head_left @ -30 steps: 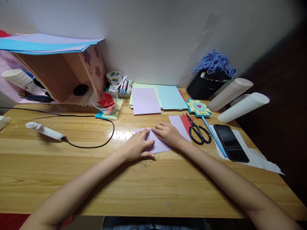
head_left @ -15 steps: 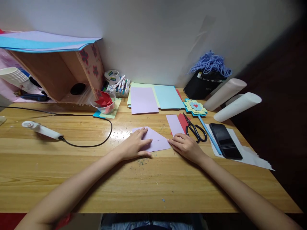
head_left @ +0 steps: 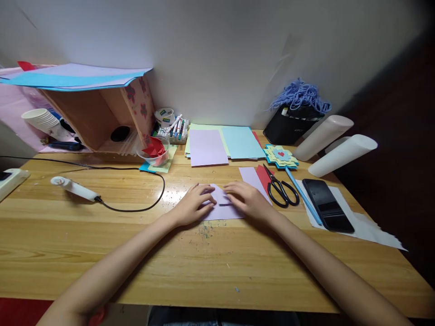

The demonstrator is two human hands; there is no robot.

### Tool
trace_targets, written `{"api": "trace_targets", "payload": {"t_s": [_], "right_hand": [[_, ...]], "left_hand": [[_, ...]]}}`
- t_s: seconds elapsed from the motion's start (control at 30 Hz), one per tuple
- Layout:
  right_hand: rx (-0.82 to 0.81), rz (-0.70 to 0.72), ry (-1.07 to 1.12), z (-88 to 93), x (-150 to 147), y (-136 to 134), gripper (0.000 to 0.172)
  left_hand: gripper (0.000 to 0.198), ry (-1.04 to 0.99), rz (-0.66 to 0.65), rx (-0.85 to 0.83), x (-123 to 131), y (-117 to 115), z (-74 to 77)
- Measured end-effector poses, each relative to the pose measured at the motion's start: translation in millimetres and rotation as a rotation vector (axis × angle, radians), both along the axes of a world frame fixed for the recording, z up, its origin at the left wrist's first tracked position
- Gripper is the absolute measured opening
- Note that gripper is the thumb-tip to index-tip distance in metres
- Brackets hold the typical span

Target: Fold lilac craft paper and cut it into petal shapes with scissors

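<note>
A folded purple paper (head_left: 220, 213) lies on the table in front of me, with a small flap standing up or folded near its middle. My left hand (head_left: 190, 207) rests on its left part, fingers stretched out and apart. My right hand (head_left: 249, 199) bends over the right part, its fingertips closed at the flap; the exact pinch is partly hidden. Just behind my right hand lie a narrow purple paper strip (head_left: 253, 176) and a red paper piece (head_left: 263, 174). Black-handled scissors (head_left: 282, 190) lie to their right.
Stacked coloured sheets (head_left: 209, 147) lie at the back. A layered paper flower (head_left: 281, 156) with a blue stem, a phone (head_left: 326, 203) and white tubes (head_left: 343, 154) are at right. A corded glue gun (head_left: 76, 188), a plastic bowl (head_left: 152, 151) and an open box (head_left: 88, 113) are at left.
My right hand has moved left from the paper's right corner to the flap near its middle. My left hand remains on the paper. The camera view has shifted slightly.
</note>
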State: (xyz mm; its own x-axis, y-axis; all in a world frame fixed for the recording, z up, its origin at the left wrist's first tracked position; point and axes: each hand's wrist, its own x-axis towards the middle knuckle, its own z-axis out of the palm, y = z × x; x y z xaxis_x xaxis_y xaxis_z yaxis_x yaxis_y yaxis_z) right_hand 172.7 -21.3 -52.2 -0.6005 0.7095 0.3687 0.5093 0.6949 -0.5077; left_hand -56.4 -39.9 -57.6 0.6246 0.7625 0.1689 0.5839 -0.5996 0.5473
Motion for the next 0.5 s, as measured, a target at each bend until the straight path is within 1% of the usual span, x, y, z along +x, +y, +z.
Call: {"api": "trace_targets", "payload": {"t_s": [0.07,0.1,0.17,0.23,0.27,0.3,0.37,0.43,0.5], "right_hand": [[-0.006,0.097,-0.069,-7.1,-2,3,0.024],[-0.004,0.104,-0.077,-10.7,-4,3,0.026],[0.005,0.095,-0.088,-16.1,-5,2,0.028],[0.026,0.085,-0.104,-18.0,-7,1,0.029],[0.039,0.081,-0.114,-18.1,-7,0,0.03],[0.05,0.075,-0.122,-17.8,-7,-1,0.03],[0.066,0.066,-0.137,-17.3,-8,-1,0.031],[0.081,0.059,-0.145,-17.9,-9,-2,0.031],[0.094,0.049,-0.149,-19.5,-10,-2,0.03]], "left_hand": [[0.019,-0.047,0.05,0.001,-1,1,0.0],[0.018,-0.066,0.101,0.006,-1,1,-0.9],[0.022,-0.078,0.271,0.036,-2,2,-4.5],[0.031,-0.048,0.47,0.071,-2,4,-9.1],[0.035,-0.028,0.537,0.077,-2,5,-11.1],[0.039,-0.012,0.572,0.074,-2,6,-12.8],[0.043,-0.005,0.573,0.046,-3,9,-14.4],[0.043,-0.017,0.558,0.011,-3,13,-14.3],[0.039,-0.018,0.566,-0.02,-3,16,-13.3]]}}
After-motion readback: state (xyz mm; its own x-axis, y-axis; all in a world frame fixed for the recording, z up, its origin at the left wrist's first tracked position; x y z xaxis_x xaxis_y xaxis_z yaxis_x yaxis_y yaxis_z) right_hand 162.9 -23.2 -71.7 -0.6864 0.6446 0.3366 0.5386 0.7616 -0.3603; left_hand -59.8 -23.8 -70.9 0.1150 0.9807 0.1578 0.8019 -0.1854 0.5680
